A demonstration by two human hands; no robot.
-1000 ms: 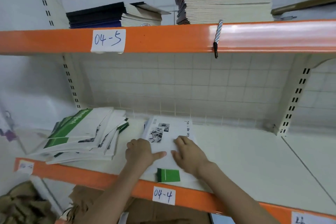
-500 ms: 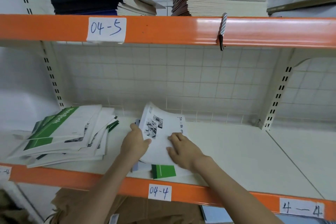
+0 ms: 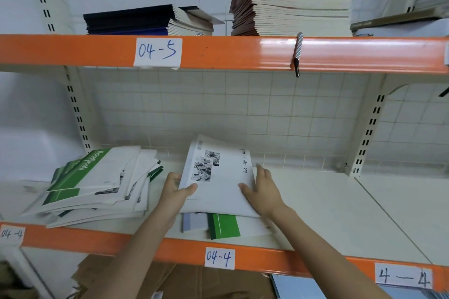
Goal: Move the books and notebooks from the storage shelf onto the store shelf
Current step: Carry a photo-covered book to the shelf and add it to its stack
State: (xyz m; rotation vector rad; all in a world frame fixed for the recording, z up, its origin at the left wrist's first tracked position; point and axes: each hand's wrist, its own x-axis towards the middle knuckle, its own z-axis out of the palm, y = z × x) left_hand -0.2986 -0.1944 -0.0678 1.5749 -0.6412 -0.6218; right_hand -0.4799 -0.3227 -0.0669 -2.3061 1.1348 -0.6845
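Observation:
A white notebook (image 3: 220,182) with small photos and black lettering is tilted up off the lower shelf (image 3: 328,204), its far edge raised. My left hand (image 3: 176,190) grips its left edge, thumb on the cover. My right hand (image 3: 262,192) holds its right edge with the fingers along the side. Under it lie a green-and-white notebook (image 3: 224,226) and a grey-blue one (image 3: 194,222). A fanned pile of green and white notebooks (image 3: 97,184) sits to the left on the same shelf.
The upper shelf, labelled 04-5 (image 3: 158,52), carries a dark-covered stack (image 3: 145,20) and a taller cream stack (image 3: 296,11). A short rope (image 3: 298,52) hangs over its orange rail. Brown cardboard (image 3: 182,281) lies below the lower rail, labelled 04-4 (image 3: 220,258).
The white notebook lay flat under both hands; now both hands have lifted it by its sides and tilted it up. The notebooks beneath it have come into sight.

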